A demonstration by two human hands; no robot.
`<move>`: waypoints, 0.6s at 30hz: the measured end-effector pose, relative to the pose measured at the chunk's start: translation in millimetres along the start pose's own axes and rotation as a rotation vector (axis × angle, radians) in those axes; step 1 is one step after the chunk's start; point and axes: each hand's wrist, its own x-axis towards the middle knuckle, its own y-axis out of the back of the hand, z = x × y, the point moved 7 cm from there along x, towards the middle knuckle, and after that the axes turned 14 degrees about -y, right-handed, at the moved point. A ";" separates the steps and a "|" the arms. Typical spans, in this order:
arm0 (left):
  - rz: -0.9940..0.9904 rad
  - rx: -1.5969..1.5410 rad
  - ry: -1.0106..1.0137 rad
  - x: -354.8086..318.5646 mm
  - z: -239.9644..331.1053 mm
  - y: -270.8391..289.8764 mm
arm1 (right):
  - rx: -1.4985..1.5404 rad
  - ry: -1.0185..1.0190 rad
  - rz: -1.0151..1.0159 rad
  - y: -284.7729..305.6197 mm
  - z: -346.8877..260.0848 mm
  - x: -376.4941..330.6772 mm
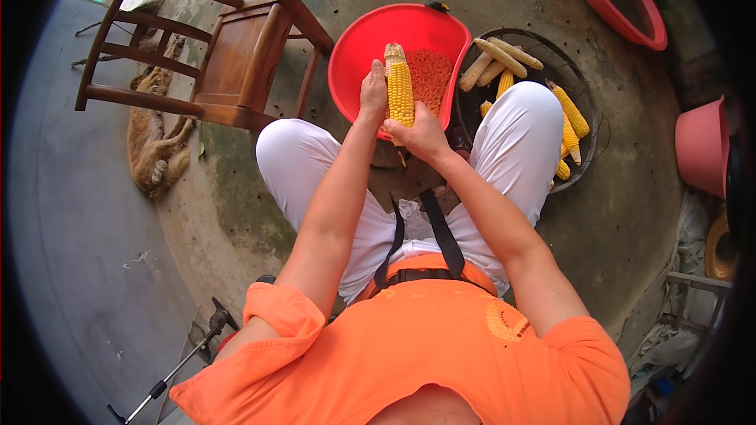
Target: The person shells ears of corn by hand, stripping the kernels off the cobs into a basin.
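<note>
An ear of corn (399, 93) stands tilted between my hands, yellow along most of its length and pale and bare at the far tip. My left hand (373, 93) is closed against its left side. Lower down, my right hand (422, 134) grips the near end, with the thumb pressed across it. Under the corn is a red basin (356, 41), and loose kernels (429, 77) that look orange lie in its right half. A dark round basket (592, 102) to the right holds yellow ears (570, 110) and stripped pale cobs (482, 65).
A wooden chair (244, 55) stands at the left, with a tan dog (153, 138) lying beside it. Another red basin (618, 0) is at the far right, above a pink bucket (701, 147). My knees flank the red basin. A metal stand (177, 370) is at the lower left.
</note>
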 end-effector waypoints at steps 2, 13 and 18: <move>0.003 -0.082 0.047 1.4 -9.1 0.1 | -0.023 -0.015 0.016 0.8 -0.9 0.6; 0.289 -0.427 0.496 -1.2 -32.9 14.5 | 0.108 0.038 -0.136 -23.8 16.6 19.3; 0.241 -0.472 0.362 5.0 -20.3 16.2 | 0.208 -0.030 -0.270 -23.1 -0.7 14.5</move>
